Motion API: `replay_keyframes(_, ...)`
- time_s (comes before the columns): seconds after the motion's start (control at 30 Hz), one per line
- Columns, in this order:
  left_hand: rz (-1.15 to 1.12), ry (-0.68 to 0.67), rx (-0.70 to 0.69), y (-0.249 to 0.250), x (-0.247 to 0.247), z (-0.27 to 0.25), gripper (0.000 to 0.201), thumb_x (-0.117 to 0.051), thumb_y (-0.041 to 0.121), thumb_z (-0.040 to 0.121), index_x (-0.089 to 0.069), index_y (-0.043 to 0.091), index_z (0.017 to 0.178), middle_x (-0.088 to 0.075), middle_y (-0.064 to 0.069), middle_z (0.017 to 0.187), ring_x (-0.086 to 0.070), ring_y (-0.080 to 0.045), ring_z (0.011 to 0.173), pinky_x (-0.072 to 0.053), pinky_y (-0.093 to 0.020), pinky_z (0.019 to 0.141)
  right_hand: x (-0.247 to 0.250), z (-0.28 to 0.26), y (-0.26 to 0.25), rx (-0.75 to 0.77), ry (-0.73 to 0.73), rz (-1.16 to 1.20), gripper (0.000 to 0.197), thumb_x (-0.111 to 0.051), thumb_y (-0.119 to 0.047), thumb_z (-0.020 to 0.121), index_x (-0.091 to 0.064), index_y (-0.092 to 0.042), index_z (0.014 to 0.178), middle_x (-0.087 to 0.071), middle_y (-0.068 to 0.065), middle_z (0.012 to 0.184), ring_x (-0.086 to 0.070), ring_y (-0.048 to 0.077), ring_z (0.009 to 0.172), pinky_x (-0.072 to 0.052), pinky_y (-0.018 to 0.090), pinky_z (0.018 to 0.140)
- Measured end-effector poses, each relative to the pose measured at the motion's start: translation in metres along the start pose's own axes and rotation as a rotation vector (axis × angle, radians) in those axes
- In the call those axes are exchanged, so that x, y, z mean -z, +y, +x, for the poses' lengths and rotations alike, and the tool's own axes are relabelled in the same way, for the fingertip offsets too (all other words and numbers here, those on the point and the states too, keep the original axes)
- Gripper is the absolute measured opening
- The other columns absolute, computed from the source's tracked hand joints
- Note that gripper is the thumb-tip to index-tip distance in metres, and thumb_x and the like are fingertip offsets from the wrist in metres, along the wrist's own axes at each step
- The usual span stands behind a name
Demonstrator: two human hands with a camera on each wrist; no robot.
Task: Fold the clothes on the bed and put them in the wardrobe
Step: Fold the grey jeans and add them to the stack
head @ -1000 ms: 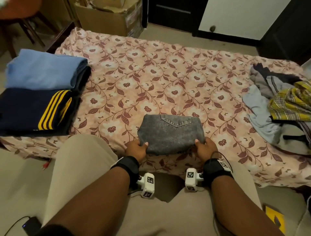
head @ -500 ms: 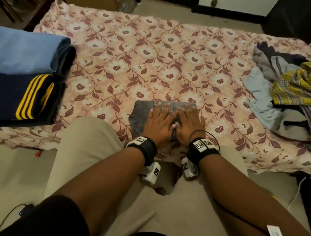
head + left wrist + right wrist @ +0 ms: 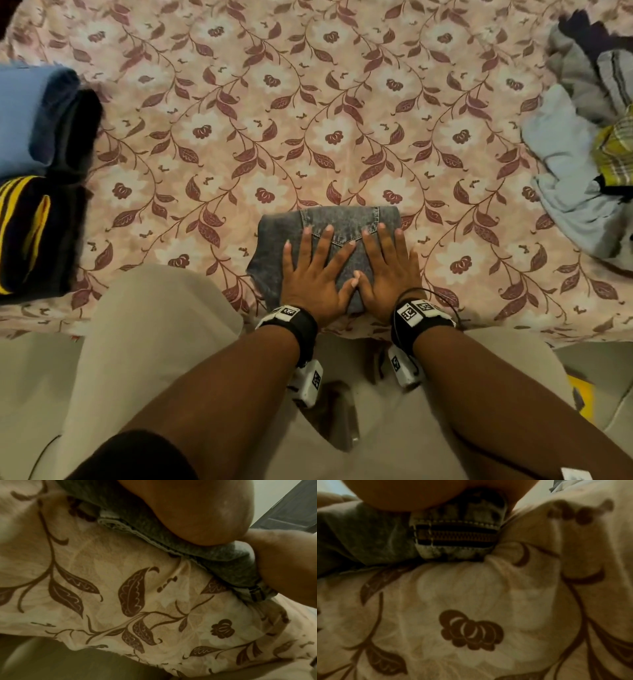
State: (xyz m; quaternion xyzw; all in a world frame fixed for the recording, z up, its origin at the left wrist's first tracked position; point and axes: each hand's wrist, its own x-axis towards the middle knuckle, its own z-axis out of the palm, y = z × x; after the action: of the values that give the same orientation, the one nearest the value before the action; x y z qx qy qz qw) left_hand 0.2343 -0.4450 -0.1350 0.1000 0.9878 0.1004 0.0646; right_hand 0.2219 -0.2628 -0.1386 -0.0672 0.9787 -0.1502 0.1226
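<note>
Folded grey jeans lie at the near edge of the bed, back pocket up. My left hand presses flat on them with fingers spread, and my right hand presses flat beside it, thumbs touching. In the left wrist view the palm bears down on the grey denim. The right wrist view shows the jeans' zip squashed under the palm. A folded stack, blue garment over navy one with yellow stripes, sits at the left. Unfolded clothes are heaped at the right.
The bed carries a pink floral sheet. My knees in beige trousers are against the bed's near edge. A yellow object lies on the floor at lower right.
Both hands let go of the jeans' near corners and moved on top, pressing flat. The head camera tilted down and closer to the bed.
</note>
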Motion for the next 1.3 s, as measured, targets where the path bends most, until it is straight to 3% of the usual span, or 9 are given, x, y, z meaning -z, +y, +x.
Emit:
replay_keyframes(0.5, -0.066, -0.132, -0.032, -0.004, 0.037, 0.020, 0.082, -0.026, 0.083, 0.093, 0.006, 0.051, 0.161, 0.014, 0.005, 0.174, 0.019, -0.030, 0.159, 0.018, -0.064, 0.121, -0.007, 0.006, 0.008, 0.009, 0.028, 0.024, 0.080, -0.026, -0.063, 0.091, 0.016, -0.044, 0.157, 0.020, -0.010, 0.167, 0.016, 0.024, 0.156, -0.006, 0.061, 0.123)
replay_keyframes(0.57, -0.111, -0.078, 0.090, -0.026, 0.047, 0.032, 0.089, -0.025, 0.090, 0.087, -0.004, 0.048, 0.162, 0.002, 0.005, 0.175, 0.007, -0.032, 0.160, 0.009, -0.065, 0.124, -0.004, 0.004, 0.006, 0.006, 0.032, 0.025, 0.078, -0.026, -0.064, 0.092, 0.011, -0.043, 0.158, 0.018, -0.010, 0.168, 0.015, 0.025, 0.156, -0.005, 0.060, 0.123)
replay_keyframes(0.67, -0.349, -0.089, 0.564, -0.069, 0.049, 0.038, 0.094, -0.022, 0.092, 0.087, -0.011, 0.040, 0.164, -0.001, 0.005, 0.175, 0.004, -0.030, 0.160, 0.009, -0.062, 0.125, 0.002, 0.001, 0.003, 0.006, -0.015, 0.030, 0.078, -0.026, -0.065, 0.092, 0.006, -0.042, 0.159, 0.014, -0.010, 0.169, 0.014, 0.025, 0.156, -0.008, 0.061, 0.122)
replay_keyframes(0.83, -0.300, -0.028, 0.688, -0.078, 0.056, 0.036, 0.083, -0.026, 0.075, 0.098, -0.009, 0.028, 0.165, -0.008, -0.002, 0.174, 0.001, -0.035, 0.159, 0.001, -0.062, 0.124, 0.041, 0.006, -0.013, -0.068, -0.182, -0.004, 0.077, -0.036, -0.063, 0.094, 0.003, -0.043, 0.158, 0.013, -0.011, 0.169, 0.014, 0.022, 0.155, -0.006, 0.070, 0.118)
replay_keyframes(0.9, -0.198, 0.120, 0.596, -0.063, 0.071, 0.036, 0.075, -0.039, 0.055, 0.102, -0.010, 0.025, 0.164, -0.009, -0.006, 0.173, 0.001, -0.038, 0.159, 0.006, -0.059, 0.124, 0.063, 0.013, -0.030, -0.109, -0.193, -0.095, 0.080, -0.042, -0.062, 0.090, -0.006, -0.039, 0.158, 0.005, -0.006, 0.170, 0.009, 0.026, 0.156, 0.001, 0.074, 0.115)
replay_keyframes(0.97, -0.106, 0.195, 0.225, -0.036, 0.078, 0.035, 0.067, -0.043, 0.040, 0.101, -0.019, 0.027, 0.162, -0.010, -0.006, 0.173, 0.000, -0.035, 0.160, 0.007, -0.057, 0.123, 0.072, 0.021, -0.049, -0.083, -0.102, -0.177, 0.083, -0.043, -0.061, 0.088, -0.008, -0.033, 0.158, 0.001, 0.000, 0.169, 0.005, 0.030, 0.156, 0.004, 0.070, 0.115)
replay_keyframes(1.07, -0.178, 0.017, -0.124, -0.017, 0.061, 0.033, 0.064, -0.036, 0.044, 0.099, -0.026, 0.034, 0.161, -0.018, -0.005, 0.172, -0.006, -0.031, 0.160, -0.001, -0.057, 0.127, 0.058, 0.034, -0.064, 0.064, -0.052, -0.145, 0.086, -0.041, -0.054, 0.089, -0.002, -0.027, 0.161, 0.001, 0.003, 0.170, 0.000, 0.029, 0.156, -0.001, 0.060, 0.123)
replay_keyframes(1.17, -0.184, -0.055, 0.056, -0.045, 0.033, 0.024, 0.072, -0.028, 0.066, 0.098, -0.015, 0.040, 0.164, -0.008, -0.002, 0.175, 0.000, -0.027, 0.161, -0.001, -0.055, 0.128, 0.043, 0.043, -0.052, 0.031, -0.125, -0.114, 0.097, -0.035, -0.073, 0.086, 0.002, -0.025, 0.162, 0.004, 0.003, 0.171, 0.004, 0.027, 0.157, 0.001, 0.053, 0.124)
replay_keyframes(1.3, -0.275, -0.049, 0.382, -0.067, 0.028, 0.014, 0.084, -0.028, 0.085, 0.092, -0.004, 0.046, 0.163, 0.006, 0.004, 0.174, 0.006, -0.033, 0.160, -0.001, -0.060, 0.126, 0.052, 0.040, -0.029, -0.262, -0.166, -0.011, 0.125, -0.034, -0.104, 0.061, 0.013, -0.041, 0.157, 0.019, -0.013, 0.167, 0.012, 0.025, 0.156, 0.004, 0.062, 0.119)
